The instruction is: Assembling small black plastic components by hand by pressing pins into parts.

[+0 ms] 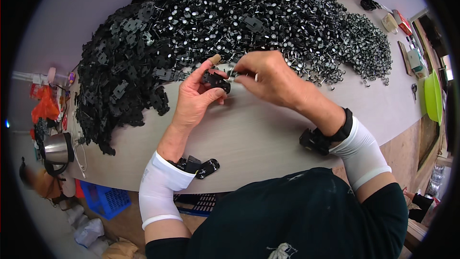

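My left hand (191, 100) is closed around a black plastic part (216, 81), held above the near side of the piles. A tan covering wraps one of its fingertips. Close against that part, the fingers of my right hand (273, 76) pinch a small shiny metal-stemmed piece (231, 74); its far end is hidden by the fingers. Beyond both hands rises a heap of small black rollers with metal pins (239, 14). To its left lies a heap of flat black plastic parts (120, 69), one of them close to my left wrist.
The pale table (254, 139) runs under everything. At its left end stand a metal kettle (57, 148) and an orange bag (45, 105). On the right are scissors (414, 91) and a lime-green basin (432, 97). A blue crate (108, 200) sits below.
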`<action>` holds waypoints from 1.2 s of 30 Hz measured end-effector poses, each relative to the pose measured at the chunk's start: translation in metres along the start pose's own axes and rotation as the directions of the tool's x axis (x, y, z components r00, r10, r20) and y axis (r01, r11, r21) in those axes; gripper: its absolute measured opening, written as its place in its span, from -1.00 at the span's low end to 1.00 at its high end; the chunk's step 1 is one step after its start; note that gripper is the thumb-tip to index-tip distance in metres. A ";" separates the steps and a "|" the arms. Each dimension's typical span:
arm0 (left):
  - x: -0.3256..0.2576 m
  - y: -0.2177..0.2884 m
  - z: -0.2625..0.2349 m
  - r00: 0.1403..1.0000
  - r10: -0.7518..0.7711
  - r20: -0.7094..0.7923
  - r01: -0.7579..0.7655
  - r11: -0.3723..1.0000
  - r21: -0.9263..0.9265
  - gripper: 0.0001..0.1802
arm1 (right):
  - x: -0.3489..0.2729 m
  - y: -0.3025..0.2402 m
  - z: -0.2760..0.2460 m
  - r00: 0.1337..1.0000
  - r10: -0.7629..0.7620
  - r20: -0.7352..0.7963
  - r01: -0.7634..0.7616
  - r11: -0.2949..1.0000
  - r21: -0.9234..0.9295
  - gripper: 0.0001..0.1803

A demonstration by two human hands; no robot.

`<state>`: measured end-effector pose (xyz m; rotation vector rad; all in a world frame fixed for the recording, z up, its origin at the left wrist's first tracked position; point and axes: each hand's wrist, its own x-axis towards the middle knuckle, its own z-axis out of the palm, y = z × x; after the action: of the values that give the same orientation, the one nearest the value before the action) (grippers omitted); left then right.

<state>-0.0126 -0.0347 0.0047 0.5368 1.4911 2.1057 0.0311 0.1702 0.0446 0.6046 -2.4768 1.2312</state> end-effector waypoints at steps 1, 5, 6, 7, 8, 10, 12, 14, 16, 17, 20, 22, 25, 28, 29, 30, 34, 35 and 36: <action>0.001 -0.001 0.000 1.000 0.000 -0.003 0.000 0.999 0.046 -0.31 | 0.002 -0.006 0.002 1.000 0.003 0.015 -0.003 1.000 0.011 -0.85; -0.004 -0.012 -0.003 0.998 0.034 0.045 -0.040 0.988 0.146 -0.29 | 0.005 -0.008 0.014 0.999 -0.039 0.019 0.039 0.999 -0.020 -0.87; -0.005 -0.013 -0.004 0.998 0.033 0.056 -0.041 0.989 0.144 -0.29 | 0.006 -0.009 0.014 0.998 -0.046 0.048 0.047 0.999 -0.026 -0.87; -0.005 -0.012 0.000 0.998 0.024 0.051 -0.029 0.994 0.107 -0.32 | 0.005 -0.009 0.014 0.996 -0.046 0.079 0.048 0.998 -0.031 -0.88; -0.005 -0.012 0.000 0.998 0.029 0.053 -0.034 0.994 0.107 -0.32 | 0.005 -0.009 0.014 0.996 -0.048 0.078 0.051 0.998 -0.035 -0.88; -0.006 -0.013 0.000 0.998 0.037 0.047 -0.043 0.991 0.123 -0.33 | 0.005 -0.010 0.015 0.991 -0.026 0.130 0.037 0.996 -0.079 -0.89; -0.008 -0.017 -0.002 0.997 0.068 0.031 -0.072 0.987 0.147 -0.33 | 0.007 -0.012 0.017 0.988 -0.012 0.152 0.025 0.996 -0.086 -0.87; -0.006 -0.018 -0.004 0.995 0.097 0.020 -0.099 0.981 0.168 -0.34 | 0.010 -0.012 0.019 0.989 -0.130 0.070 0.130 0.992 -0.002 -0.87; -0.006 -0.017 -0.005 0.995 0.088 0.054 -0.091 0.994 0.057 -0.34 | 0.007 -0.007 0.018 0.983 -0.153 0.101 0.153 0.988 0.005 -0.87; -0.005 -0.018 -0.006 0.996 0.061 0.057 -0.064 0.997 0.044 -0.33 | 0.007 -0.005 0.018 0.976 -0.177 0.129 0.177 0.984 0.011 -0.87; -0.005 -0.016 -0.007 0.991 0.051 0.123 -0.056 0.998 0.035 -0.30 | 0.006 -0.007 0.018 0.978 -0.188 0.096 0.193 0.980 -0.051 -0.84; -0.005 -0.009 0.000 0.994 0.069 0.088 -0.072 0.997 0.025 -0.30 | 0.006 -0.011 0.014 0.986 -0.129 0.102 0.136 0.988 -0.067 -0.85; -0.004 -0.009 0.002 0.996 0.073 0.055 -0.075 0.996 0.045 -0.29 | 0.004 -0.014 0.012 0.993 -0.054 0.102 0.064 0.993 -0.095 -0.87; -0.005 -0.014 0.000 0.994 0.089 0.070 -0.094 0.993 0.078 -0.28 | 0.006 -0.019 0.010 0.991 -0.065 0.114 0.077 0.991 -0.112 -0.89; -0.005 -0.015 -0.001 0.989 0.117 0.085 -0.124 0.989 0.079 -0.27 | 0.007 -0.021 0.009 0.988 -0.087 0.130 0.103 0.987 -0.122 -0.90; -0.005 -0.015 -0.001 0.990 0.116 0.084 -0.123 0.989 0.078 -0.27 | 0.008 -0.021 0.009 0.988 -0.086 0.131 0.102 0.987 -0.121 -0.90; -0.007 -0.015 0.000 0.989 0.106 0.105 -0.124 0.976 0.177 -0.28 | 0.010 -0.019 0.012 0.970 -0.129 0.206 0.152 0.984 -0.098 -0.92; -0.007 -0.014 0.000 0.992 0.084 0.091 -0.099 0.979 0.181 -0.28 | 0.011 -0.019 0.014 0.971 -0.135 0.197 0.157 0.983 -0.099 -0.92; -0.008 -0.013 0.001 0.993 0.082 0.090 -0.097 0.979 0.179 -0.28 | 0.010 -0.019 0.015 0.971 -0.133 0.199 0.155 0.983 -0.098 -0.92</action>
<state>-0.0036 -0.0349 -0.0074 0.7620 1.6509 1.9977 0.0310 0.1455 0.0535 0.8932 -2.5826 1.0129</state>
